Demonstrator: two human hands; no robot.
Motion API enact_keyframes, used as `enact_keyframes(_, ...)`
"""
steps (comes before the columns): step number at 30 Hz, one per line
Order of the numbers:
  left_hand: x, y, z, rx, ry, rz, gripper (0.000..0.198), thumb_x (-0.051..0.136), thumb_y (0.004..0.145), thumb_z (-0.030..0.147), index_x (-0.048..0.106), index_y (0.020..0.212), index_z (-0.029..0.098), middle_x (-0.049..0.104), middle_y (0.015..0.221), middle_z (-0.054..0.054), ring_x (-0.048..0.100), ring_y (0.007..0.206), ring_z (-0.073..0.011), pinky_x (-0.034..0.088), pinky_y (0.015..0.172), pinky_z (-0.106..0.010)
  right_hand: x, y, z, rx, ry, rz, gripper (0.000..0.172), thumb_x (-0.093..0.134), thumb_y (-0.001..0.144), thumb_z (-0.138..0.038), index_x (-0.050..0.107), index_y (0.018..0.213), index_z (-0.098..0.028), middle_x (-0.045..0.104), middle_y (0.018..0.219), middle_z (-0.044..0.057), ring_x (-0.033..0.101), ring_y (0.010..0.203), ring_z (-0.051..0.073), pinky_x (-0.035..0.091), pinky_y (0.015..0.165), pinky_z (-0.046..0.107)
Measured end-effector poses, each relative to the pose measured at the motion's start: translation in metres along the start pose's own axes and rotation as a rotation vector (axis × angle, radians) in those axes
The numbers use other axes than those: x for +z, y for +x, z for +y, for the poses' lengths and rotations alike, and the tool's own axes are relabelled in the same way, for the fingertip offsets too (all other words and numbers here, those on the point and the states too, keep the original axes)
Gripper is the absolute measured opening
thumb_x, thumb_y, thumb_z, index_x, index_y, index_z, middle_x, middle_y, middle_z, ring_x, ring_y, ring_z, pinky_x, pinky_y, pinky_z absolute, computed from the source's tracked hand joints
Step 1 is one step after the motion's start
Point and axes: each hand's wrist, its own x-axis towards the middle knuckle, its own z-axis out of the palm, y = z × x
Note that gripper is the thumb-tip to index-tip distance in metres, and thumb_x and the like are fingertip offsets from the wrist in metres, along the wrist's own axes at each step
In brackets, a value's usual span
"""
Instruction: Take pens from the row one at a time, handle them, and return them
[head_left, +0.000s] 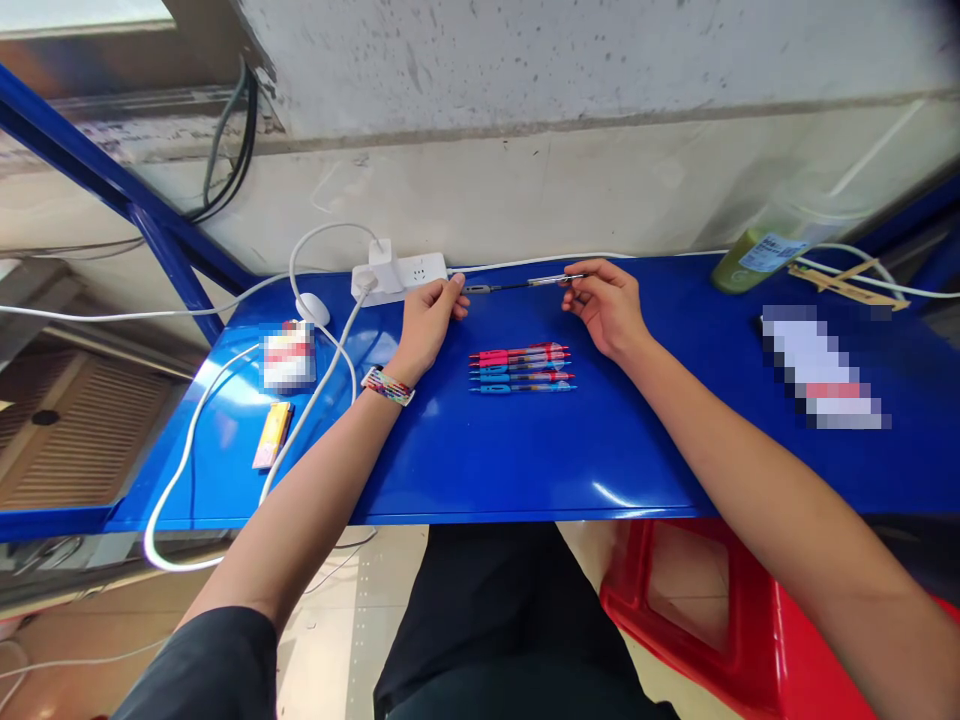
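A dark, partly clear pen [514, 285] is held level above the back of the blue table [480, 460]. My left hand [431, 315] pinches its left end between thumb and fingers. At its right end, my right hand [606, 305] grips it with the fingertips. Nearer to me, between my two forearms, several pens [521, 368] with red and blue parts lie side by side in a neat stack of rows, pointing left to right. A woven multicoloured band circles my left wrist.
A white power strip [420, 272] with plugs and cables sits behind my left hand. A white mouse [313, 309], a blurred packet [289, 358] and a yellow box [273, 435] lie left. A green drink cup [750, 258] and a blurred object [821, 370] are right. A red stool [757, 640] stands below.
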Motion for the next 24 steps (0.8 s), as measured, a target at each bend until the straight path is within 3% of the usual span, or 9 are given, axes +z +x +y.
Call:
enact_keyframes(8,-0.0005,0.0,-0.0025,0.055,0.07,-0.005,0.058,0.079,0.108,0.06,0.074,0.065,0.021,0.07,0.061,-0.002,0.063,0.058,-0.0105,0.051,0.064,-0.026,0.0037,-0.0043,-0.0079,0.047,-0.042,0.029,0.004,0.081,0.083,-0.021,0.083,0.082,-0.019,0.072,0.069,0.001,0.062,0.055,0.01,0.054,0.051,0.022)
enact_keyframes(14,-0.0008,0.0005,-0.0056,0.058,0.065,-0.005,0.056,0.081,0.105,0.065,0.077,0.07,0.021,0.073,0.064,-0.002,0.064,0.06,-0.0119,0.052,0.064,-0.027,0.0034,-0.0053,-0.0077,0.069,-0.082,0.04,0.027,0.093,0.091,-0.037,0.078,0.077,-0.019,0.066,0.064,0.0,0.056,0.05,0.009,0.048,0.045,0.021)
enact_keyframes(24,-0.0009,-0.0005,-0.0038,0.071,0.114,-0.018,0.057,0.078,0.108,0.063,0.077,0.067,0.022,0.072,0.062,-0.002,0.063,0.059,-0.0123,0.05,0.065,-0.028,0.0044,-0.0065,-0.0089,0.07,-0.109,0.02,0.034,0.096,0.093,-0.044,0.077,0.077,-0.02,0.069,0.066,0.0,0.057,0.05,0.009,0.051,0.047,0.021)
